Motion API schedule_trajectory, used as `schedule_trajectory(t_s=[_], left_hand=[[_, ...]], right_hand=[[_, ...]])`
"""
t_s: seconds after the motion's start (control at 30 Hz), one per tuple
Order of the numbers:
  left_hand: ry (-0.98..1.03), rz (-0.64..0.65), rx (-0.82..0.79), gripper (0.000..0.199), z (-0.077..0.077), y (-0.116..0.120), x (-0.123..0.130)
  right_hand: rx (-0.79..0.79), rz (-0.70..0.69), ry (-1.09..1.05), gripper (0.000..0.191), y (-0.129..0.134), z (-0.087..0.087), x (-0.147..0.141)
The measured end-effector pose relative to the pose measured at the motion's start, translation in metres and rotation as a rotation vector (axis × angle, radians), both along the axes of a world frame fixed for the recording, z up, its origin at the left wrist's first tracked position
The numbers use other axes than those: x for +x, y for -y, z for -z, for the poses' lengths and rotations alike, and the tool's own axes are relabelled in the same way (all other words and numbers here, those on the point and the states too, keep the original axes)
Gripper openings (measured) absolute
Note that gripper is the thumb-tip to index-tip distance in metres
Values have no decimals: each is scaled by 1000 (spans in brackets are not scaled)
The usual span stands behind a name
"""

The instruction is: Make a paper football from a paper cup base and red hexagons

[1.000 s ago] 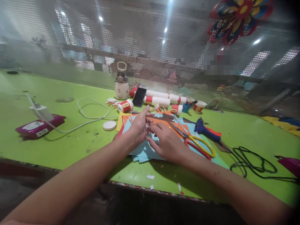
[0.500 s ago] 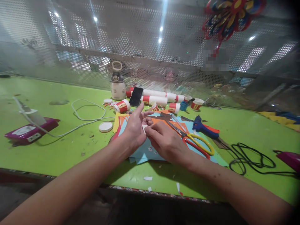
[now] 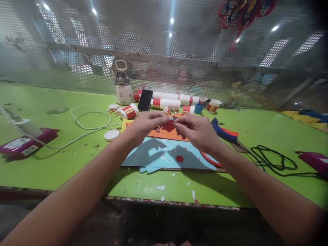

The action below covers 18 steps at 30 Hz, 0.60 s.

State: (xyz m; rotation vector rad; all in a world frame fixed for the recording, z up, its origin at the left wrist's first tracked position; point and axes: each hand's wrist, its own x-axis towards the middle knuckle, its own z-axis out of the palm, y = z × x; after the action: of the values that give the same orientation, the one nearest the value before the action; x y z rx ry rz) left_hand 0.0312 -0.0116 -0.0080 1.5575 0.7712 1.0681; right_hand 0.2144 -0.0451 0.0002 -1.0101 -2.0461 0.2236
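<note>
Between both hands, above the stacked coloured paper, is a small red paper piece (image 3: 169, 125). My left hand (image 3: 150, 125) pinches its left side, and my right hand (image 3: 196, 129) grips its right edge with thumb and fingertips. Below them, a red hexagon (image 3: 179, 159) lies on the light blue paper (image 3: 153, 158) among tiny scraps. Orange paper (image 3: 176, 135) shows behind the blue sheet. Red-handled scissors (image 3: 211, 160) are mostly hidden by my right hand and forearm.
A glue gun (image 3: 225, 131) with a black cord lies to the right. Paper cups (image 3: 129, 111), a phone (image 3: 145, 100) and a bottle (image 3: 124, 90) stand or lie behind. At left are a purple power strip (image 3: 30, 145) and white cable (image 3: 88, 128).
Both hands have risen and moved forward, off the paper stack. A red piece now shows between them instead of a white one, and a red hexagon is visible on the blue paper.
</note>
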Motion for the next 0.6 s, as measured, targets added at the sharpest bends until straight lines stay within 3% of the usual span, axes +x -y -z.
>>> schedule_trajectory(t_s=[0.1,0.27,0.47,0.6], left_hand=[[-174,-2,86,15,-1,2,0],[-147,-75,209,12,-3,1,1],[-13,-153,-64,10,10,-14,-1],[17,-135,-187,12,23,-19,4]], right_hand=[[-53,23,29,15,-1,-2,2],[-108,83,138,22,-3,-4,8],[-248,-73,584,6,14,3,25],[-281,-98,776,6,23,12,25]])
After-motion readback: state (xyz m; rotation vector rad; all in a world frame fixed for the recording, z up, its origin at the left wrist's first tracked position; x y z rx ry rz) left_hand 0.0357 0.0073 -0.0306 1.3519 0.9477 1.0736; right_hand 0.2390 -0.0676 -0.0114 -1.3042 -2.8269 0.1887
